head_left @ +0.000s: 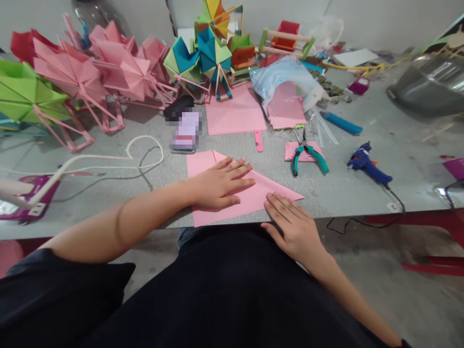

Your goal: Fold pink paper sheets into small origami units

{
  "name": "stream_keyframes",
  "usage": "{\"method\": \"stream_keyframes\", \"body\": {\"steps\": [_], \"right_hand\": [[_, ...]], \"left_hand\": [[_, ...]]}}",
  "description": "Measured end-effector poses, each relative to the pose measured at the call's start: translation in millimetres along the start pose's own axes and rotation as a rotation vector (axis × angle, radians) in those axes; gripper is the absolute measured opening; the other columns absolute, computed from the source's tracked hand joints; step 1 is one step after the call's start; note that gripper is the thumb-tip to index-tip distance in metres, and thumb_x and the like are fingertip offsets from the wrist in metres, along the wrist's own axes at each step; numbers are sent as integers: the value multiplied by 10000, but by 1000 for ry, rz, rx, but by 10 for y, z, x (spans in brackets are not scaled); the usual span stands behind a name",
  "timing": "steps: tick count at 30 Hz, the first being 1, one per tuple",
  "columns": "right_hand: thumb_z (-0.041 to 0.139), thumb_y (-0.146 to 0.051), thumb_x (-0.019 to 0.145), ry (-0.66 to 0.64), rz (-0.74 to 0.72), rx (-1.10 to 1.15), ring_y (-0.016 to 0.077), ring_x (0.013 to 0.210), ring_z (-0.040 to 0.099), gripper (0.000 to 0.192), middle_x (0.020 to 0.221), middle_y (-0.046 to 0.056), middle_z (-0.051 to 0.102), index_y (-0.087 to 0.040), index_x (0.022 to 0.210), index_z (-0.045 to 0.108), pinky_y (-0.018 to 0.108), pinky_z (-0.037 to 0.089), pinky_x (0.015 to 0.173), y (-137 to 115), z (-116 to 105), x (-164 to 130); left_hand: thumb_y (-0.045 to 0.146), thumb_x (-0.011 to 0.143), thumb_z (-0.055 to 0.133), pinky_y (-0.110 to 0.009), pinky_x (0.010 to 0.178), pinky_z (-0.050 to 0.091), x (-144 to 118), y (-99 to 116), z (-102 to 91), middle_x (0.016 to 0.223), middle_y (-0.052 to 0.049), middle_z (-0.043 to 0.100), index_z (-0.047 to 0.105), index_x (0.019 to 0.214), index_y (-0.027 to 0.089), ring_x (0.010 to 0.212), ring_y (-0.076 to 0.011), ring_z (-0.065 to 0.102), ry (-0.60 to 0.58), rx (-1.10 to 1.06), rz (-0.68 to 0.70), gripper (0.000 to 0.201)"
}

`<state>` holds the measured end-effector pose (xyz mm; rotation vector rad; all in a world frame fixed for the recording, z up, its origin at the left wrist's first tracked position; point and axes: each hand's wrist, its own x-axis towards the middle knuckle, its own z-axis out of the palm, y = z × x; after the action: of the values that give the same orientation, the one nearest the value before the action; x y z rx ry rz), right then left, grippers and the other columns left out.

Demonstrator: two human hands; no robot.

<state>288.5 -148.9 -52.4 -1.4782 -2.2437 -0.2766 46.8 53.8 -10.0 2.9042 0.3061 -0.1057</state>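
Observation:
A pink paper sheet (203,166), folded into a triangle, lies at the table's near edge. My left hand (221,183) rests flat on it, fingers pointing right along the fold. My right hand (293,227) presses its fingertips on the sheet's lower right edge, palm hanging past the table edge. Neither hand grips anything.
Behind the sheet lie a phone (186,130), a stack of pink paper (235,113), a plastic bag (282,82), green-handled pliers (308,154), a blue glue gun (366,162) and a blue lighter (342,123). Pink, green and multicoloured folded paper models (119,67) crowd the back. A white cable (108,157) runs left.

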Motion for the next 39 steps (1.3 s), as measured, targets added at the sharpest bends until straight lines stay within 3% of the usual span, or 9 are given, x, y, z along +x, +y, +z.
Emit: {"method": "stream_keyframes", "body": {"steps": [5, 13, 23, 31, 39], "right_hand": [[644, -332, 1100, 50, -39, -53, 329, 1389, 709, 572, 1491, 204, 721, -87, 1608, 554, 485, 573, 1162, 6, 52, -15], [651, -325, 1093, 66, -21, -27, 320, 1392, 707, 664, 1505, 179, 718, -124, 1694, 453, 476, 555, 1175, 5, 72, -19], [656, -322, 1088, 70, -32, -55, 321, 1375, 717, 590, 1480, 197, 733, -86, 1617, 541, 470, 558, 1172, -9, 58, -2], [625, -318, 1095, 46, 3, -13, 327, 1413, 693, 642, 1532, 172, 697, -146, 1691, 462, 509, 548, 1200, -12, 75, -28], [654, -317, 1087, 86, -32, -49, 321, 1367, 727, 475, 1456, 185, 748, -103, 1511, 638, 480, 598, 1136, -11, 46, 14]], "left_hand": [[529, 1119, 410, -613, 1394, 66, 8, 10, -7, 1871, -128, 141, 393, 1727, 251, 1743, -378, 107, 6, -4, 2, 668], [532, 1122, 403, -621, 1392, 76, 7, -6, 15, 1868, -136, 148, 388, 1727, 247, 1746, -367, 92, 16, -7, 12, 669], [489, 1120, 424, -630, 1391, 77, 7, 1, 23, 1865, -142, 157, 409, 1717, 236, 1743, -378, 99, 36, -29, 13, 649], [493, 1109, 439, -627, 1394, 79, 6, 6, 15, 1865, -111, 159, 416, 1713, 270, 1745, -362, 105, 31, -46, 0, 644], [556, 1088, 445, -549, 1401, 114, 3, -9, 0, 1864, -145, 147, 341, 1745, 219, 1744, -347, 129, -7, -18, -39, 746]]}}
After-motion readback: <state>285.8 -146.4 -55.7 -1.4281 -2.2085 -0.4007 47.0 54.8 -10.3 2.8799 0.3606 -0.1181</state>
